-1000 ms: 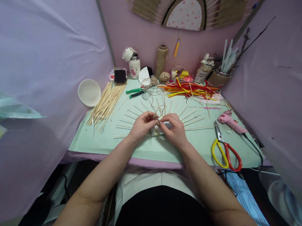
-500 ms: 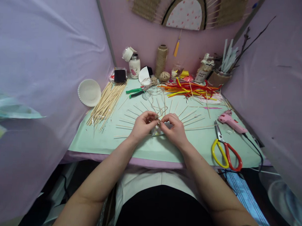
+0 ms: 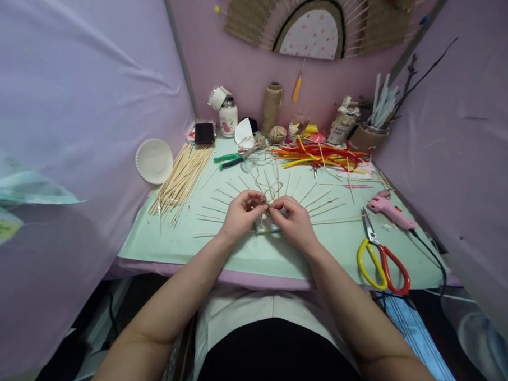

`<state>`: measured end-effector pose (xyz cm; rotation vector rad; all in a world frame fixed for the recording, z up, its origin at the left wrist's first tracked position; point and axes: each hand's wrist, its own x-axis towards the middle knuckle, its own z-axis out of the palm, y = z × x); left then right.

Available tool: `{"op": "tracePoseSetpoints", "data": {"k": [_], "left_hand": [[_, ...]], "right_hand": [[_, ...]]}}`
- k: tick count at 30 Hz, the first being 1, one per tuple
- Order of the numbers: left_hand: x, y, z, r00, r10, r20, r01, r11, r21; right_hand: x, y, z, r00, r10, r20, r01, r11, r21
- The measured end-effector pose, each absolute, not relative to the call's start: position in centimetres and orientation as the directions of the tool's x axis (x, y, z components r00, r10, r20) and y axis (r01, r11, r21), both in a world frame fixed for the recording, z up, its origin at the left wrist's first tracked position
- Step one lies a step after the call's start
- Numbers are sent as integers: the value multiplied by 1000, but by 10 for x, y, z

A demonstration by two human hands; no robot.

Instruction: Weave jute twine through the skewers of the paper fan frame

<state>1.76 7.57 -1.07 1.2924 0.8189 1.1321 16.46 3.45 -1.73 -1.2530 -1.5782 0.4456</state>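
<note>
My left hand and my right hand meet over the table's middle, both with fingers pinched on brown twine. Loops of the twine rise just behind the fingertips. Under my hands lies a fan of thin wooden sticks, spread outward to the left, back and right. A small clear or whitish piece shows at the centre between my palms. My fingers hide most of the fan's middle, and where exactly the twine runs between them cannot be made out.
Scissors and a pink glue gun lie at the right. Loose sticks and a white paper plate are at the left. Pliers, a twine spool and red and yellow pipe cleaners are at the back.
The whole view has tilted up slightly, so everything sits a little lower. My hands stay together at the fan's centre, with only small finger movements on the twine.
</note>
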Motion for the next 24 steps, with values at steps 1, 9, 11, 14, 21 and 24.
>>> {"op": "tracePoseSetpoints", "data": {"k": [1, 9, 11, 14, 21, 24], "left_hand": [[18, 76, -8, 285, 950, 129, -176, -80, 981], [13, 101, 28, 326, 917, 230, -130, -198, 972], [13, 112, 31, 319, 913, 254, -124, -226, 966], [15, 128, 29, 288, 913, 291, -104, -272, 957], [18, 143, 18, 239, 961, 137, -244, -78, 967], [11, 143, 16, 265, 964, -8, -356, 106, 929]], "right_hand": [[165, 35, -14, 77, 883, 462, 486, 371, -791], [169, 58, 34, 64, 926, 372, 407, 317, -857], [167, 69, 40, 58, 936, 347, 371, 303, -878], [163, 87, 40, 65, 945, 320, 332, 282, -900], [149, 104, 16, 117, 876, 468, 405, 389, -828], [146, 102, 8, 109, 800, 591, 523, 459, -718]]}}
